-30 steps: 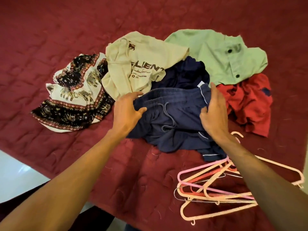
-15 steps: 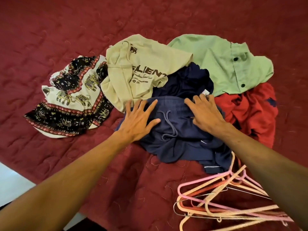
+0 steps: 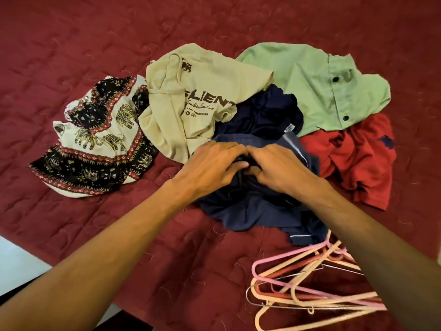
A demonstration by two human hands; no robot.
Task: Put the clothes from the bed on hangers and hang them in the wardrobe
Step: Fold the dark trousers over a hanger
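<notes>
A pile of clothes lies on the red quilted bed point(image 3: 95, 56). Navy drawstring shorts point(image 3: 253, 211) sit at the middle front. My left hand point(image 3: 210, 168) and my right hand point(image 3: 281, 168) meet on the waistband, fingers pinching and bunching the navy cloth. Around the shorts lie a beige printed T-shirt point(image 3: 198, 101), a green buttoned shirt point(image 3: 317, 89), a red shirt point(image 3: 358, 161), another dark navy garment point(image 3: 265, 113) and an elephant-print cloth point(image 3: 95, 144). A heap of pink, cream and red hangers point(image 3: 310, 287) lies at the front right, partly under my right forearm.
The bed's front edge runs diagonally at the lower left, with pale floor point(image 3: 16, 266) beyond it. No wardrobe is in view.
My hands slid inward from the outer sides of the shorts' waistband until they met at its middle, gathering the cloth. The view shifted slightly closer.
</notes>
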